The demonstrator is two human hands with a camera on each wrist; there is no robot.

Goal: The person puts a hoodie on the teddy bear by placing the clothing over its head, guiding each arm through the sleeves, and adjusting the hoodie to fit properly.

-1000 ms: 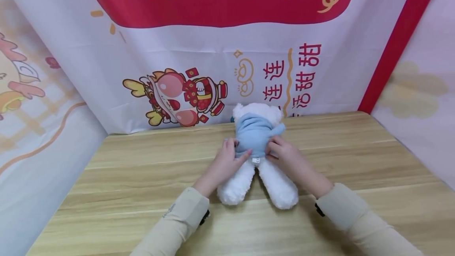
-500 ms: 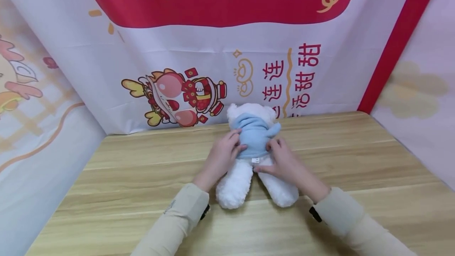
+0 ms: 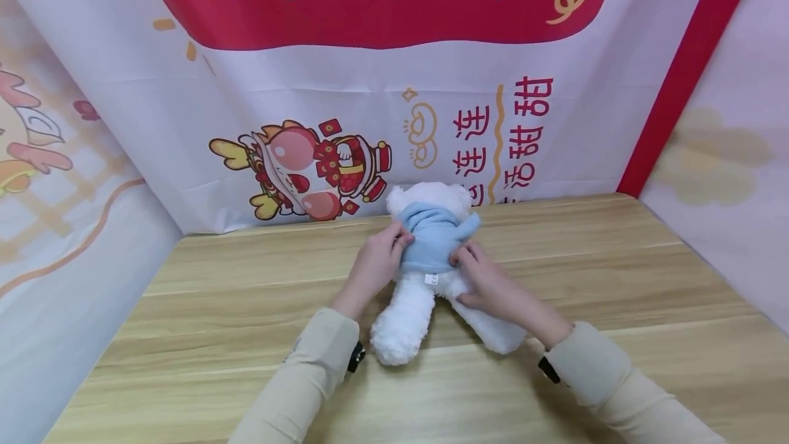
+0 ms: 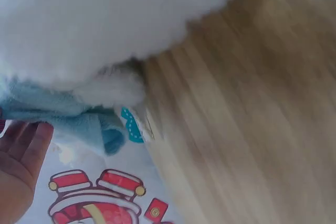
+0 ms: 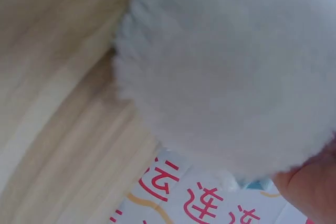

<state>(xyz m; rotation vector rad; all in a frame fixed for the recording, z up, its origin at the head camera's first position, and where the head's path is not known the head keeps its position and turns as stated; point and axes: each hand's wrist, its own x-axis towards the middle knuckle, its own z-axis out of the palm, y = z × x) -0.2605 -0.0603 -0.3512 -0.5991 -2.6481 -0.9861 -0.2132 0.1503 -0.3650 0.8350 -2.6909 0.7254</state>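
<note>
Shifted toward nine o'clock, the plush bear (image 3: 413, 300) seems steadied: left hand (image 3: 376, 259) pinches its blue shirt (image 3: 433, 242) at nine, right hand (image 3: 491, 286) grips it at four.

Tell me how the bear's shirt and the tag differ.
The shirt is light blue; the tag is white with dark print. The shirt is large and creased, while the tag is small. The shirt wraps the bear, whereas the tag shows just below the shirt. Both are on the bear.
</note>
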